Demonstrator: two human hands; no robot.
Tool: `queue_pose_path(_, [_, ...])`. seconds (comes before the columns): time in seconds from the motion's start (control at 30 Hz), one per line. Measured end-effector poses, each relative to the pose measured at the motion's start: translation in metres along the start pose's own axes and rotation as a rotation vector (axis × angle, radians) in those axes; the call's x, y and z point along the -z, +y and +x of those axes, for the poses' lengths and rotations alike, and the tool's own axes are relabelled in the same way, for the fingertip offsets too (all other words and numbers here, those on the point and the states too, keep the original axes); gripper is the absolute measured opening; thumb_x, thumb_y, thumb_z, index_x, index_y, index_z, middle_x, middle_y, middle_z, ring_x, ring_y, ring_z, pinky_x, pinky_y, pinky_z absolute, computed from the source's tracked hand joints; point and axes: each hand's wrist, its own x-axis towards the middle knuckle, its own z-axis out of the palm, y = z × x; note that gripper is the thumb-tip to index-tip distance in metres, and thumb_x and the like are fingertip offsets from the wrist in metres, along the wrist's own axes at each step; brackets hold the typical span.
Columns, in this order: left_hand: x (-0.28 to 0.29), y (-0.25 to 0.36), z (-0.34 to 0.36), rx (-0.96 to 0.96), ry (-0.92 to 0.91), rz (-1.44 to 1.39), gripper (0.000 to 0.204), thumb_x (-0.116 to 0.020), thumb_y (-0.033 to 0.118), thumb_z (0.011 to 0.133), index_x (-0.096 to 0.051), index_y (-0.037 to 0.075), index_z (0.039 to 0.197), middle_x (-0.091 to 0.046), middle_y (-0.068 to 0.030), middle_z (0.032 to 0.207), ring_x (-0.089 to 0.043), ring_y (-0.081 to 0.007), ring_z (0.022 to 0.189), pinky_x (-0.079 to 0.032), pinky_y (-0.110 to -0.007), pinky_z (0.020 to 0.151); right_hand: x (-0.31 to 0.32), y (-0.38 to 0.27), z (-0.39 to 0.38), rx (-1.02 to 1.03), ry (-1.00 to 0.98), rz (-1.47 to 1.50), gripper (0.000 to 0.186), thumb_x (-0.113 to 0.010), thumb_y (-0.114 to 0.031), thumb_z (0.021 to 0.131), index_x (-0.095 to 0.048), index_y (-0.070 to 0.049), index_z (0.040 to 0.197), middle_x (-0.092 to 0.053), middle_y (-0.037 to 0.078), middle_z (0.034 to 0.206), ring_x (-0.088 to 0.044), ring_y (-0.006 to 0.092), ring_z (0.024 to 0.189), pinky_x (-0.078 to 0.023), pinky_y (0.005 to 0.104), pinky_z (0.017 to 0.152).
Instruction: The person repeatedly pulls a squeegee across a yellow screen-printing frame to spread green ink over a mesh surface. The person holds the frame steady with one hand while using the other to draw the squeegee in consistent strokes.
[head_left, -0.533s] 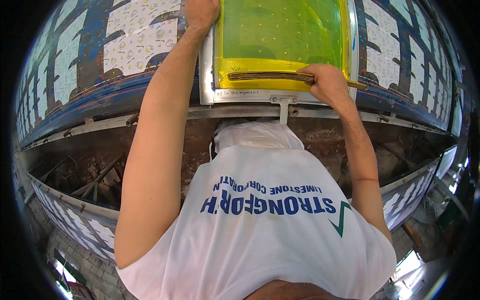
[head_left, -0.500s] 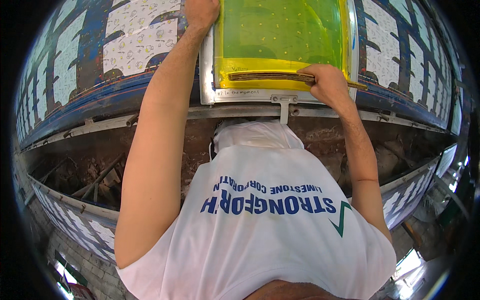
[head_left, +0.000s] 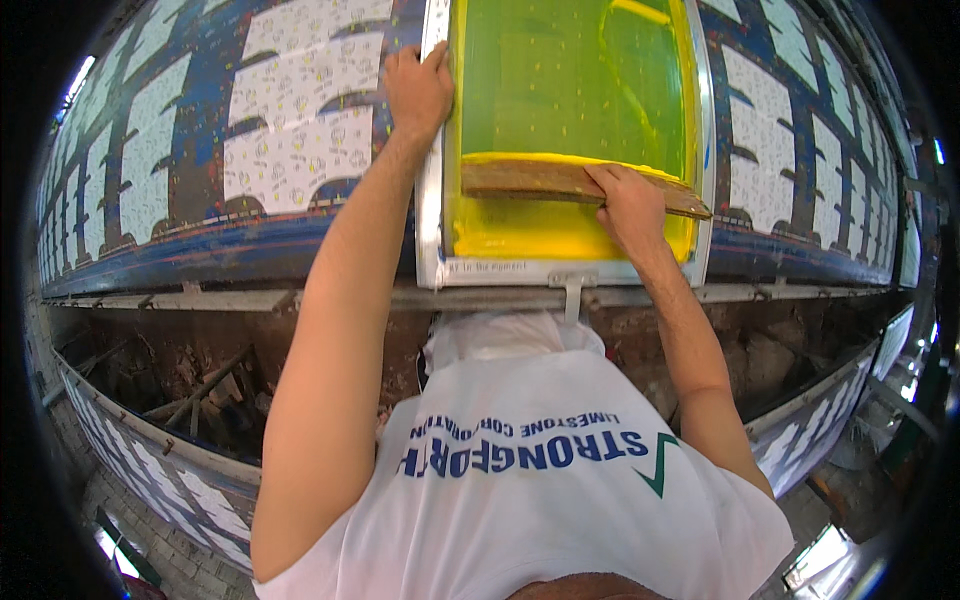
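A screen-printing frame (head_left: 429, 215) with a silver metal border lies on the long table in front of me. Its mesh (head_left: 550, 90) is green, with bright yellow ink along the near end and the edges. My right hand (head_left: 632, 208) is closed on a wooden squeegee (head_left: 530, 181), which lies tilted across the mesh near its close end. Yellow ink runs along the squeegee's far edge. My left hand (head_left: 418, 92) grips the left border of the frame, fingers at the metal edge. The underside of that grip is hidden.
White printed fabric pieces (head_left: 300, 155) lie in rows on the blue, ink-spotted table (head_left: 190, 230) to both sides. A metal rail (head_left: 360, 299) runs along its near edge, where a bracket (head_left: 573, 290) of the frame rests. A second table (head_left: 165, 440) with pieces stands behind me.
The squeegee has tipped from edge-on to showing its broad face, with ink now at its far edge. My view has shifted, so frame and table sit lower. Both hands keep their holds.
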Motion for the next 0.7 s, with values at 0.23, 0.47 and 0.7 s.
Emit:
queue_pose_path(0.23, [0.015,0.014,0.006,0.05,-0.042,-0.016,0.026,-0.064,0.016,0.099,-0.079,0.015,0.121,-0.068,-0.0166,0.107,-0.06,-0.0355,0.102,-0.049,-0.046,0.093,0.009,0.069,0.191,0.067,0.186,-0.079,0.024,-0.077,-0.013,0.078,-0.078,-0.01,0.102,-0.075,0.016,0.091,-0.073,0.0381,0.088,-0.059,0.0497,0.078])
queue_pose_path(0.47, [0.016,0.015,0.009,0.033,-0.075,0.028,0.03,-0.066,0.011,0.095,-0.078,0.016,0.123,-0.067,-0.0146,0.11,-0.058,-0.0338,0.104,-0.047,-0.047,0.094,0.033,0.121,0.349,-0.033,0.032,-0.171,0.023,-0.07,-0.015,0.083,-0.078,-0.009,0.104,-0.077,0.017,0.096,-0.075,0.0397,0.093,-0.061,0.0525,0.081])
queue_pose_path(0.7, [0.018,0.018,0.008,0.001,-0.076,0.044,0.031,-0.065,0.008,0.096,-0.077,0.014,0.124,-0.067,-0.0157,0.108,-0.058,-0.0339,0.102,-0.049,-0.046,0.092,0.002,0.12,0.31,0.119,0.213,-0.099,0.019,-0.078,-0.019,0.082,-0.078,-0.008,0.097,-0.076,0.018,0.094,-0.074,0.0386,0.091,-0.061,0.0495,0.078])
